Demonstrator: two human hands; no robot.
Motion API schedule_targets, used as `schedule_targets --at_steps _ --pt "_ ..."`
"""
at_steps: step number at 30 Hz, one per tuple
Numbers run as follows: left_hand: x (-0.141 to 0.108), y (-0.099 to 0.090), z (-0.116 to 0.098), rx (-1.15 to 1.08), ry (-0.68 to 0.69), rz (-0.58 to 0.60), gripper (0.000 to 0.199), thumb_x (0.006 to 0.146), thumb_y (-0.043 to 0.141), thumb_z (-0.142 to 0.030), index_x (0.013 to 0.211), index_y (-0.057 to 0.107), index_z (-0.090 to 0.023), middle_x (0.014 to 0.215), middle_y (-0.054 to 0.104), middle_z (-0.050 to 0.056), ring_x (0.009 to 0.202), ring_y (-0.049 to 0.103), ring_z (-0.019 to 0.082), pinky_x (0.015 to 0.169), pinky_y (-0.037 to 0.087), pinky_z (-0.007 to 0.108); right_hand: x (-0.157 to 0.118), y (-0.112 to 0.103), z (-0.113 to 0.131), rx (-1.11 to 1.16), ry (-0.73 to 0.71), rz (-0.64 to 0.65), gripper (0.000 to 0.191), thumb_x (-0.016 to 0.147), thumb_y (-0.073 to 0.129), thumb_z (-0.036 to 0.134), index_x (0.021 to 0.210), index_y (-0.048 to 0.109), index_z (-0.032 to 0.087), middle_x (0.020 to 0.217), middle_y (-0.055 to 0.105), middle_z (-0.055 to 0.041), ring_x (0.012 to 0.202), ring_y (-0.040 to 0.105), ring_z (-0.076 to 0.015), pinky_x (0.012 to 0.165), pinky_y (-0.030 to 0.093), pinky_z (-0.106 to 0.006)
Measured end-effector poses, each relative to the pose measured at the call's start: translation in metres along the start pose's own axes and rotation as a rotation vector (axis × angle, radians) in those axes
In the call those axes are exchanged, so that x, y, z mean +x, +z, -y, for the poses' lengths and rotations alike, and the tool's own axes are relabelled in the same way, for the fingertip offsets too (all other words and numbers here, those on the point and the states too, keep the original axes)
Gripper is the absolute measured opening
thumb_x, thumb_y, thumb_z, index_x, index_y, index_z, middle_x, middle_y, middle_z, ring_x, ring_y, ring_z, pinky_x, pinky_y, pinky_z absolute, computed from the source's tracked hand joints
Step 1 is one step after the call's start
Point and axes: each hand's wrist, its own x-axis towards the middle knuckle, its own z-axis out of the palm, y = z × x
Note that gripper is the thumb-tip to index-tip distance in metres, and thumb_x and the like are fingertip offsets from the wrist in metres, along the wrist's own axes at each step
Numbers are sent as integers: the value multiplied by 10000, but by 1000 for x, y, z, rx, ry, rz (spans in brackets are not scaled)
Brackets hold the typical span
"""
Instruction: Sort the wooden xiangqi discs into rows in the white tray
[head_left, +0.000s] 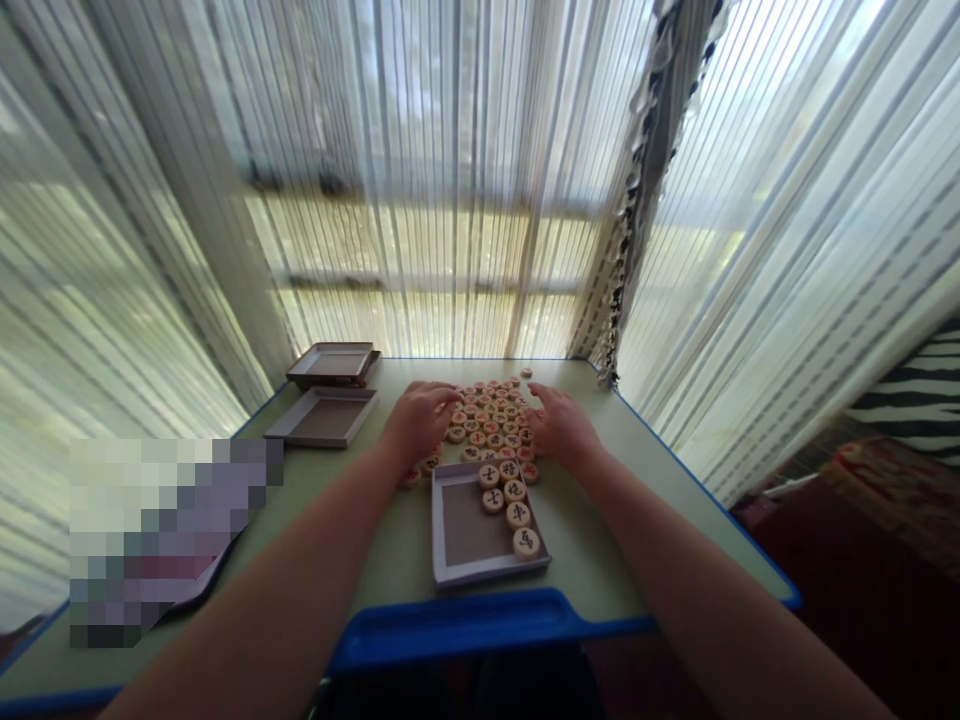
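Note:
Many round xiangqi pieces (491,427) with red and black characters lie in a loose cluster on the pale green table. My left hand (422,420) rests along the cluster's left side, its fingers stretched out over the edge pieces. On the opposite side my right hand (561,422) has its fingers apart, the thumb side close to the pieces there. Neither hand visibly grips a piece. In front of the cluster, nearer to me, sits a shallow white-rimmed box tray (440,540). Several black-character pieces (517,515) lie inside it along its right and far sides.
Another shallow tray (352,430) lies at the left, with a brown-edged box (330,362) behind it. A blurred-out object (180,550) is on the near left. One piece (526,373) sits apart near the far edge. Sheer curtains (450,200) hang beyond the blue-edged table (675,560).

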Motion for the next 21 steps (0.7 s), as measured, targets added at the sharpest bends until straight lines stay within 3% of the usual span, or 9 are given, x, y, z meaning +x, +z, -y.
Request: schedule_targets --at_steps 2,3,5,8,13,17,21 --pt "0 -4 -9 -68 56 -28 242 779 443 -251 904 639 -186 956 647 25 936 537 162 892 380 274 2 0 -3 6 40 -10 484 793 433 273 1262 414 156 1176 537 -76 1057 469 -204 920 337 -293" --pt "0 -5 -12 -82 72 -7 228 767 456 -240 882 646 -188 912 656 22 899 547 162 878 390 279 2 0 -4 15 30 4 443 794 430 272 1223 465 168 1161 547 -69 1048 475 -198 921 335 -287" --pt "1 -6 -16 -80 96 68 210 743 477 -215 843 660 -191 862 663 17 860 555 166 873 395 294 2 0 -3 30 -26 41 310 794 429 265 1030 616 192 1104 577 -53 1026 488 -182 925 326 -273" --pt "1 -6 -17 -74 107 139 215 730 481 -196 828 672 -194 849 668 13 852 558 166 888 386 303 1 0 -1 46 -88 24 246 781 455 273 819 684 194 1044 593 -53 989 500 -174 915 328 -271" --pt "1 -6 -20 -119 129 145 250 706 474 -154 833 682 -211 871 672 -5 873 555 161 916 373 305 -1 -1 3 52 -103 10 228 777 473 288 851 677 218 1011 596 -39 970 488 -179 895 340 -276" --pt "2 0 -26 -193 179 217 314 697 436 -115 844 693 -221 962 662 -20 939 537 162 931 375 293 0 -6 1 -1 -17 -4 281 769 455 231 989 629 209 984 604 -49 940 498 -180 863 356 -270" --pt "2 6 -32 -236 142 389 343 737 404 -158 909 687 -249 1021 647 -54 1056 484 175 979 342 304 1 -13 -6 10 -66 180 261 754 442 204 880 672 211 872 631 -34 798 547 -151 760 396 -235"
